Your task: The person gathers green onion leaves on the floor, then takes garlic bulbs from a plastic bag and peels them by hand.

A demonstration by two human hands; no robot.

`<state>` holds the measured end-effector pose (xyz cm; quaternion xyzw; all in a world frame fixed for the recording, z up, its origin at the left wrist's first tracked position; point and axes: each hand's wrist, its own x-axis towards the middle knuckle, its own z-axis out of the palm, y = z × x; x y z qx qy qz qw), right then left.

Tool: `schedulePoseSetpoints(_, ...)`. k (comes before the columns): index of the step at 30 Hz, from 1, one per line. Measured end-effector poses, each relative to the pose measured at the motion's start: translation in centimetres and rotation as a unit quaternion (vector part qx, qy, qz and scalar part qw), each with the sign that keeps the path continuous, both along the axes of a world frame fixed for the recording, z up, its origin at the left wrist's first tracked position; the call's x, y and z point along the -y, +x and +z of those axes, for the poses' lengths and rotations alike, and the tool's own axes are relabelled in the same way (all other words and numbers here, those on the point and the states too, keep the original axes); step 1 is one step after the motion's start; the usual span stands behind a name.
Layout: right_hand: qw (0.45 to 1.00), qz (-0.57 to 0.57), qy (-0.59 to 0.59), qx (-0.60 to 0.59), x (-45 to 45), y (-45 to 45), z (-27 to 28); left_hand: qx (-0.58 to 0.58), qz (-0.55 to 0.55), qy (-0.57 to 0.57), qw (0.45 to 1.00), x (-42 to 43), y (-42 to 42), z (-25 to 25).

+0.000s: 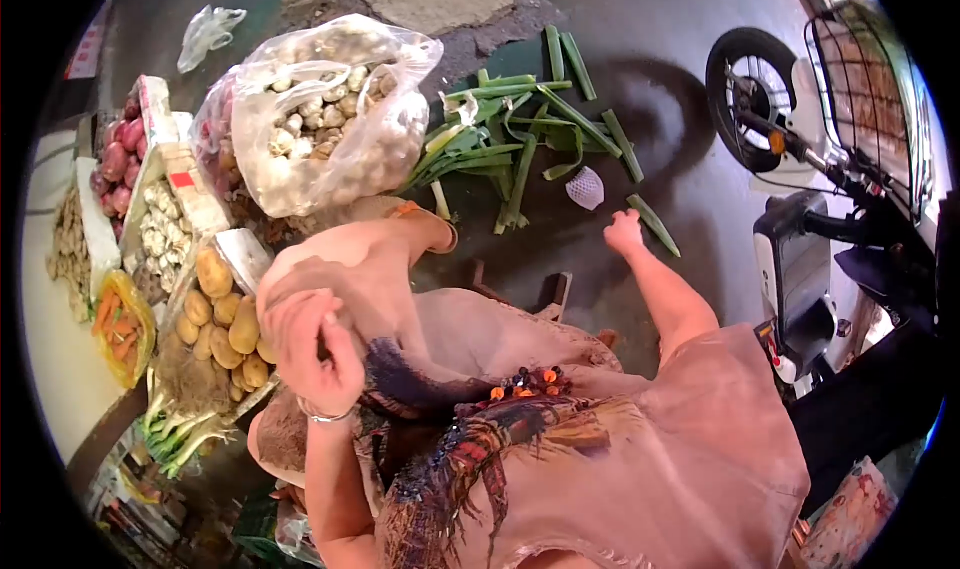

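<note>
Fingers, right: those of the bare right hand (625,231) are lying close together at the upper end of a short, straight, green leek-like length (655,226); whether they are pinching it or only resting beside it, I cannot tell.
Fingers, left: on the bare left hand (318,344), above a thin silvery bracelet (325,417), they are sitting loosely bent, a gap showing beside the thumb and nothing showing within it.
Lone length: it is lying on the smooth dark grey floor (640,29), apart from the main heap.
Main heap: a tangled pile of long green stalks and limp leaves (515,144) is spreading beside a bulging translucent plastic sack of pale round bulbs (400,159).
Strays: two straight green pieces (578,66) are pointing away at the heap's far edge; another green piece (622,146) is lying along its right side.
White sleeve: a small foam-mesh sleeve (585,189) is lying between the heap and the right hand.
Done, as I judge: blunt ends are suggesting trimming on several lengths, and most stalks are already lying together.
Remaining, as I judge: the outlying pieces are leaving the greens only partly gathered; no tied bundle is showing.
</note>
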<state>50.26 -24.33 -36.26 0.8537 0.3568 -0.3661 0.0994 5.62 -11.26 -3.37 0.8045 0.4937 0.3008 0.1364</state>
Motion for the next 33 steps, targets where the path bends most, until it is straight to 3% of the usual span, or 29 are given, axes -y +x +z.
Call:
schedulePoseSetpoints(6, 0.999, 0.034, -0.033, 0.008, 0.8, 6.2, -3.0, -0.035, 0.012, -0.011, 0.999, 0.5, 0.4, -0.1)
schedulePoseSetpoints(10, 0.999, -0.018, -0.006, 0.036, 0.3, 7.2, -5.8, -0.036, 0.024, -0.025, 0.999, 0.8, 1.0, -0.7)
schedulePoseSetpoints(12, 0.992, -0.082, 0.081, 0.057, -0.2, 6.7, -6.9, -0.047, 0.024, -0.028, 0.998, 0.8, 1.5, -0.7)
schedulePoseSetpoints(14, 0.976, 0.051, 0.21, -0.035, -3.4, 6.0, -6.5, -0.056, 0.025, -0.041, 0.997, -1.6, 1.9, -0.2)
schedulePoseSetpoints(15, 0.97, 0.035, 0.194, -0.141, -7.3, 3.5, -1.7, -0.059, 0.026, -0.047, 0.997, -1.8, 2.1, -0.2)
schedulePoseSetpoints(16, 0.929, -0.07, 0.302, -0.201, -8.0, 2.1, -2.4, -0.064, 0.021, -0.048, 0.997, -1.7, 2.1, -0.2)
schedulePoseSetpoints(17, 0.935, -0.054, 0.286, -0.204, -10.6, 1.8, -0.9, -0.07, 0.018, -0.05, 0.996, -1.8, 2.1, -0.2)
schedulePoseSetpoints(18, 0.914, -0.022, 0.365, -0.175, -11.7, 2.8, -2.2, -0.073, 0.017, -0.054, 0.996, -1.9, 2.0, -0.2)
schedulePoseSetpoints(19, 0.931, 0.034, 0.358, -0.065, -13.1, 4.0, -2.0, -0.073, 0.013, -0.056, 0.996, -1.9, 1.9, -0.2)
schedulePoseSetpoints(20, 0.943, -0.008, 0.33, -0.047, -13.9, 5.7, -3.5, -0.071, 0.012, -0.054, 0.996, -2.1, 1.8, -0.3)
schedulePoseSetpoints(22, 0.971, -0.017, 0.193, 0.138, -15.5, 5.2, -2.5, -0.072, 0.019, -0.053, 0.996, -2.1, 1.8, -0.3)
schedulePoseSetpoints(23, 0.971, -0.013, 0.194, 0.136, -16.3, 4.4, -3.2, -0.072, 0.021, -0.05, 0.996, -2.1, 1.8, -0.5)
schedulePoseSetpoints(25, 0.976, -0.155, 0.147, 0.043, -18.1, 2.3, -6.3, -0.077, 0.025, -0.049, 0.996, -1.8, 1.6, -0.6)
schedulePoseSetpoints(26, 0.989, -0.076, 0.121, 0.037, -17.9, -0.5, -6.6, -0.079, 0.024, -0.051, 0.995, -1.7, 1.6, -0.5)
schedulePoseSetpoints(27, 0.99, -0.07, 0.119, 0.023, -17.2, -4.5, -5.4, -0.078, 0.025, -0.05, 0.995, -1.7, 1.7, -0.4)
schedulePoseSetpoints(28, 0.995, -0.054, 0.078, -0.03, -16.5, -7.3, -5.3, -0.078, 0.025, -0.05, 0.995, -1.7, 1.7, -0.5)
schedulePoseSetpoints(30, 0.985, 0.096, 0.023, -0.143, -16.2, -10.5, -3.2, -0.08, 0.024, -0.054, 0.995, -2.1, 1.6, -0.6)
schedulePoseSetpoints(32, 0.96, 0.119, 0.134, -0.215, -16.7, -9.1, -4.2, -0.076, 0.017, -0.042, 0.996, -2.4, 1.4, -0.9)
schedulePoseSetpoints(33, 0.958, 0.109, 0.204, -0.173, -18.7, -7.5, -3.8, -0.084, 0.015, -0.04, 0.996, -2.4, 1.3, -0.9)
